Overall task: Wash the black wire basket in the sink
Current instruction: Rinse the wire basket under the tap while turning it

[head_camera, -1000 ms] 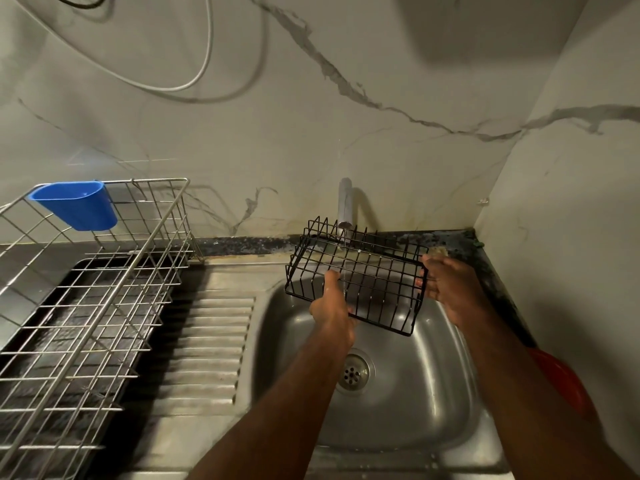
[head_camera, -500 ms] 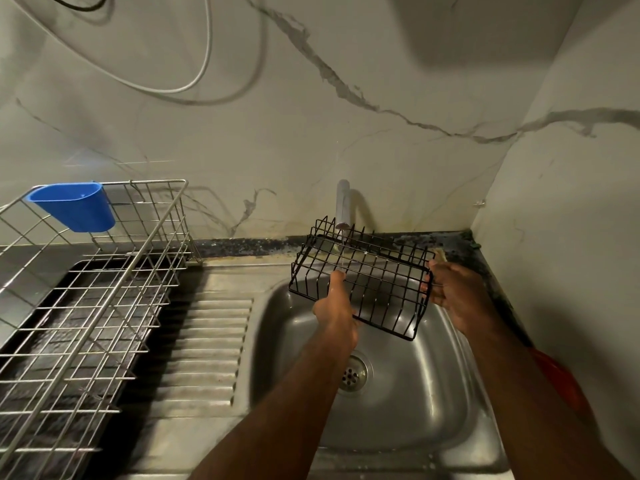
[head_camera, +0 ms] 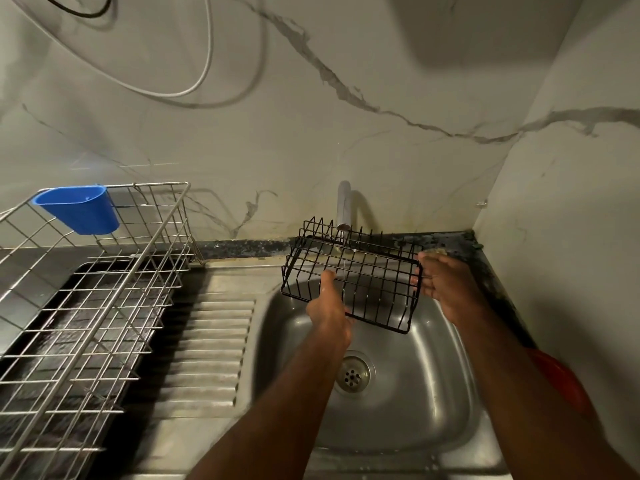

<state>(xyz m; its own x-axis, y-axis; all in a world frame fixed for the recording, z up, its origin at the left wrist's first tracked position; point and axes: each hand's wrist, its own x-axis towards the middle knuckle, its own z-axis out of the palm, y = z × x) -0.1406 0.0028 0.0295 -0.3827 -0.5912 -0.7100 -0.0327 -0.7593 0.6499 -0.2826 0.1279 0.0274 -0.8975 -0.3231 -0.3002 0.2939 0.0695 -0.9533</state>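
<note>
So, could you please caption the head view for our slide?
Both hands, left hand and right hand, hold the black wire basket under the tap.

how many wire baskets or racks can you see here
2: the black wire basket, held by the left hand and right hand over the sink, and the silver dish rack at left.

The scene is dim and yellowish, lit from above and somewhat behind the viewer. A broad soft shadow darkens the wall [head_camera: 485, 26] far above the fingers [head_camera: 327, 277], and the loose cable [head_camera: 194, 88] up to their left throws a doubled, blurred shadow beside itself. Just beyond the fingertips, the tap [head_camera: 343, 206] casts a curved shadow to its right. Below the fingers, the steel sink [head_camera: 433, 393] carries muted highlights rather than hard glare. Wide-angle bending curves the wire rack [head_camera: 104, 306] at the far left, and the forearms at the lower edge look soft and slightly smeared.
</note>
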